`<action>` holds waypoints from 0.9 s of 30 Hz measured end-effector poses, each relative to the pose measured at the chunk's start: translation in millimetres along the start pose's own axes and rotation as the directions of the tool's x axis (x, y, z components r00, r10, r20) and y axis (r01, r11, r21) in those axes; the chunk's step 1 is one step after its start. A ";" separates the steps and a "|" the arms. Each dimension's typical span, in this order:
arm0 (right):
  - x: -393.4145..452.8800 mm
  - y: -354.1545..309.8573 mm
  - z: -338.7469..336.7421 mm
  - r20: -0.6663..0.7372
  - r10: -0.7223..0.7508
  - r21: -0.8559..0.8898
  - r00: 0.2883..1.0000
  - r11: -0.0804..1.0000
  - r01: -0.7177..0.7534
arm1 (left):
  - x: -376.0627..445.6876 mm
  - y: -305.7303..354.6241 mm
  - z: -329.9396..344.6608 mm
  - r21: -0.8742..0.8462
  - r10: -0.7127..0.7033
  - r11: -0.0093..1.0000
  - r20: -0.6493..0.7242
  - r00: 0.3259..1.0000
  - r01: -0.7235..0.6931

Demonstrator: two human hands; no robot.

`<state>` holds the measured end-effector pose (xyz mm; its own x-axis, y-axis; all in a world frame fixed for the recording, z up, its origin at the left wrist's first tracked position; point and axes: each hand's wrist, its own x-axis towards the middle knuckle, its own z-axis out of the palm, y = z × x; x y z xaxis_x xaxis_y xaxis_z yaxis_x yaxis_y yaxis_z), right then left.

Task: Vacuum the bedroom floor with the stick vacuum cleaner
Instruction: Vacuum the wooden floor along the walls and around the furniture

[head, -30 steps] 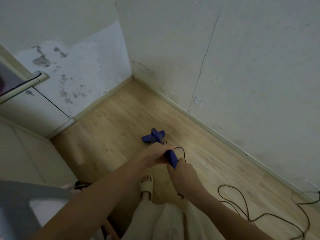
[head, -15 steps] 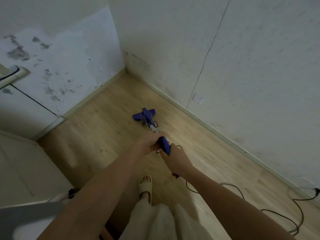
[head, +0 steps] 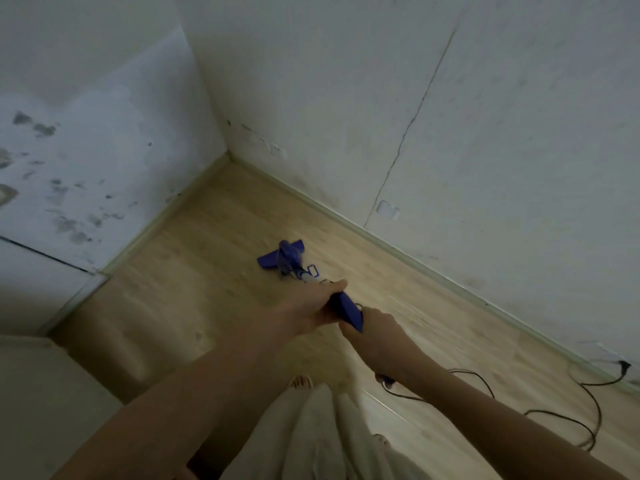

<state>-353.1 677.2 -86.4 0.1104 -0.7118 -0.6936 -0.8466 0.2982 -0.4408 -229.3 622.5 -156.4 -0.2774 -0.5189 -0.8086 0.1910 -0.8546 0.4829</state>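
Note:
A blue stick vacuum cleaner (head: pixel 348 310) runs from my hands down to the wooden floor (head: pixel 194 285). Its flat blue floor head (head: pixel 281 257) lies on the boards, short of the room corner. My left hand (head: pixel 308 306) grips the stick further down, ahead of the blue handle. Behind it, my right hand (head: pixel 375 336) grips the handle's upper end. Both hands hide most of the handle and part of the stick.
White walls meet in a corner (head: pixel 228 155) ahead, with a skirting board (head: pixel 433 268) along the right wall. A black power cord (head: pixel 554 415) loops over the floor at right to a plug (head: pixel 623 366). White furniture (head: pixel 38 296) stands at left. My sandalled foot (head: pixel 301 382) is below.
The vacuum head has slid forward over the floor toward the corner, and both arms have stretched out further. The view has tilted up and right.

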 end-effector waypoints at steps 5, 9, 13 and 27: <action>36.9 -18.0 -8.0 -0.005 -0.024 -0.059 1.000 0.998 0.024 | 18.3 33.2 -9.9 -0.002 0.000 1.000 -0.070 0.998 0.000; 44.2 -29.0 -43.6 0.078 -0.002 -0.009 0.997 1.000 0.003 | 22.7 58.5 -10.1 -0.053 -0.013 0.999 -0.032 0.999 0.012; 52.7 -25.0 -78.2 0.072 0.006 -0.077 0.997 0.997 0.000 | 37.8 77.5 4.7 -0.084 -0.039 0.996 0.001 0.999 0.039; 202.4 -26.9 -101.1 0.004 -0.165 -0.152 0.986 0.975 0.164 | 132.9 152.5 -7.7 -0.169 -0.039 0.986 -0.270 0.962 -0.007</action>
<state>-360.7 460.9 -157.4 0.2510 -0.7488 -0.6134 -0.8862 0.0772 -0.4569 -229.8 423.4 -192.8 -0.0203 -0.4602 -0.8876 0.3494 -0.8351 0.4250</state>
